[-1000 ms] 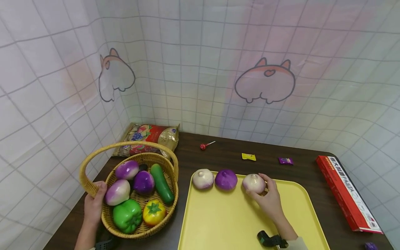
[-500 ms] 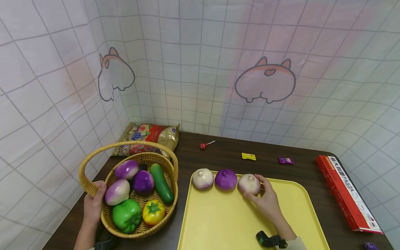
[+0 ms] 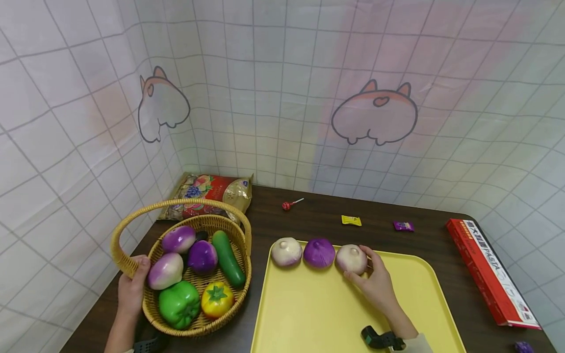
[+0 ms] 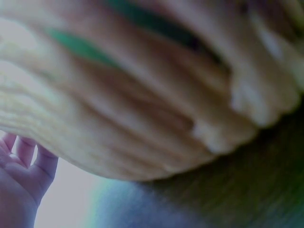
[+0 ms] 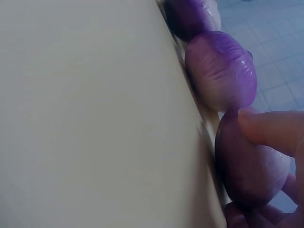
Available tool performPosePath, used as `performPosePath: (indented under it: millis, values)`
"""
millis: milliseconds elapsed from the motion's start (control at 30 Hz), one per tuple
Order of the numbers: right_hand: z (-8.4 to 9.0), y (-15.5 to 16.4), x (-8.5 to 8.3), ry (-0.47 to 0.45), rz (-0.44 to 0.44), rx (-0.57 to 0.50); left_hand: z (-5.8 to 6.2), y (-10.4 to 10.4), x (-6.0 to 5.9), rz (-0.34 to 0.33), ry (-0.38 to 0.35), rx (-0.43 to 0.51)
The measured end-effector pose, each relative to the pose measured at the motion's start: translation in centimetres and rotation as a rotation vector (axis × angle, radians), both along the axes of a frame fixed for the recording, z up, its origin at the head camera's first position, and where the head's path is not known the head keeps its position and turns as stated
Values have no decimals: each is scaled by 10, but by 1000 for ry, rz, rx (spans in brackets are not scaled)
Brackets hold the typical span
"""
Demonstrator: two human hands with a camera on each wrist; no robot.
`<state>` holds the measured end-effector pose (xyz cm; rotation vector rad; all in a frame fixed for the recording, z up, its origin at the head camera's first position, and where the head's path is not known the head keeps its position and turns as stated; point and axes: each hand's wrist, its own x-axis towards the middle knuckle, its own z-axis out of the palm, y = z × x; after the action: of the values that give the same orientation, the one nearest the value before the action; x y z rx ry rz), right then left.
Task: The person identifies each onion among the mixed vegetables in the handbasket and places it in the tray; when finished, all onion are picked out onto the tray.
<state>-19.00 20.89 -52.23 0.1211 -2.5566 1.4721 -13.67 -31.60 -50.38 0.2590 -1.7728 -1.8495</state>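
My right hand (image 3: 375,287) holds a white-and-purple toy onion (image 3: 351,258) between thumb and fingers, at the back edge of a yellow tray (image 3: 309,314). In the right wrist view this onion (image 5: 249,164) touches its neighbour, with my thumb laid against its side. Left of it in a row sit a purple toy onion (image 3: 319,253) and another whitish one (image 3: 287,252). My left hand (image 3: 132,289) grips the wicker basket (image 3: 200,331) where its handle meets the left rim. The left wrist view shows blurred basket weave (image 4: 123,118) and part of a hand (image 4: 23,180).
Inside the basket lie a green bell pepper (image 3: 179,304), a yellow toy tomato (image 3: 218,300), a cucumber (image 3: 228,259) and several purple vegetables. Behind are a candy bag (image 3: 212,196), a lollipop (image 3: 288,205) and wrapped candies (image 3: 351,220). A red pasta box (image 3: 490,274) lies right.
My right hand has slid its toy onion slightly left, up against the purple one, then stayed there. The left hand and basket have hardly moved.
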Motion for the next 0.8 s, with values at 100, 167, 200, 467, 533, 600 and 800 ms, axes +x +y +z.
performPosePath:
  millis: [100, 167, 200, 467, 533, 600, 800]
  values:
    - [-1, 0, 0, -2, 0, 10, 0, 0, 0, 3, -1, -2]
    - [-2, 0, 0, -2, -6, 21, 0, 0, 0, 4, 1, -2]
    - [-2, 0, 0, -3, -8, 25, 1, 0, 0, 5, 1, -2]
    - [0, -2, 1, 6, -5, 18, 1, 1, 0, 8, 10, -3]
    - [0, -1, 1, 12, -8, 25, 0, 0, 0, 9, 10, -1]
    - [0, 1, 1, 17, -16, 33, 0, 0, 0, 7, 9, -2]
    - [3, 6, 1, 25, -40, 33, -1, 0, 0, 14, 6, -12]
